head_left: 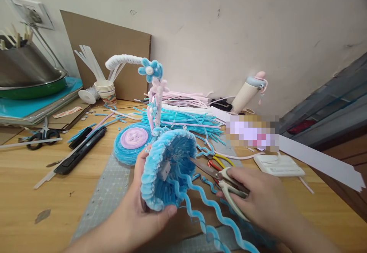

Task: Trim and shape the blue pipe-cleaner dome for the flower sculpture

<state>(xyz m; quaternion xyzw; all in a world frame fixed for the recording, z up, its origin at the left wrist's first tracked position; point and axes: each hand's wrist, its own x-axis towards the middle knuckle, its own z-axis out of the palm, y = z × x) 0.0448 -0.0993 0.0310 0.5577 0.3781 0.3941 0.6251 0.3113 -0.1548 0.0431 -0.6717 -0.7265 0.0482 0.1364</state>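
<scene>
My left hand [143, 211] is wrapped round a dome-shaped shade of fuzzy blue pipe cleaners [151, 172], its hollow side turned towards me. Inside it sits a small white box [165, 171], and wavy blue pipe cleaners [212, 203] trail out to the lower right. My right hand [260, 192] grips scissors with pale handles [229, 192], the blade tips at the shade's right inner edge. Just behind stands a pipe-cleaner post [159, 107] with flowers and a curved white top, by a round blue base [122, 150] with a lilac middle. Whether post and shade are joined, I cannot tell.
Bundles of blue pipe cleaners [186, 119] and pink ones [186, 98] lie behind. Pliers with yellow handles [223, 160] rest near my right hand. Black-handled scissors [44, 134], a black glue gun or cutter [83, 150], a paper cup [106, 92] and a tilted bottle [246, 92] surround the grey cutting mat [94, 207].
</scene>
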